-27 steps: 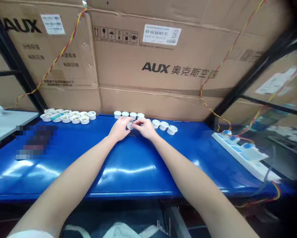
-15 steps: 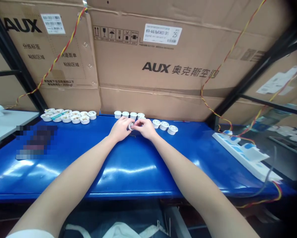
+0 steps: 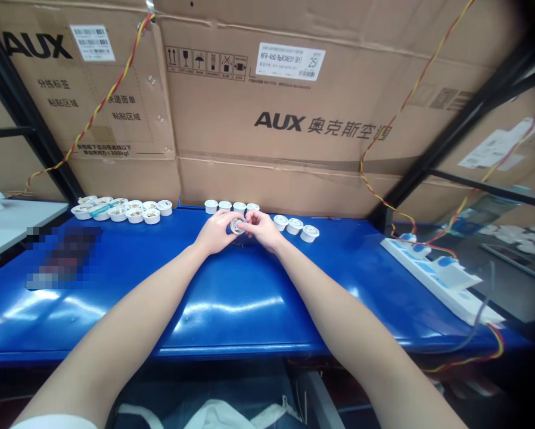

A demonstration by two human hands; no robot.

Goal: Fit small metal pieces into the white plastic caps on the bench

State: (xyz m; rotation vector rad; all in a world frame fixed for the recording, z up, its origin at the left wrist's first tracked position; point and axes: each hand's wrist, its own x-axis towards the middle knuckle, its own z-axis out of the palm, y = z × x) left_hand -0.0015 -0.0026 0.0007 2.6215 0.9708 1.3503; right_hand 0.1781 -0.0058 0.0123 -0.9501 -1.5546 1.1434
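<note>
1. Across the blue table, your forearms converge.
2. Your left hand pinches a small round cup between both hands; your right hand curls, thumb at its face, its pinch unclear.
3. White cups stand just beyond.

On the wide brown cardboard panel, "AUX 奥克斯空调" is printed in black, below black handling signs including arrows, a glass and an umbrella. "KFR-46G/BpR3AES1(B1)" and "25" are borne by its white rectangular paper label. On the left brown cardboard panel, "AUX", "分拣标签", "粘贴区域" and "300kgf" are printed.
</note>
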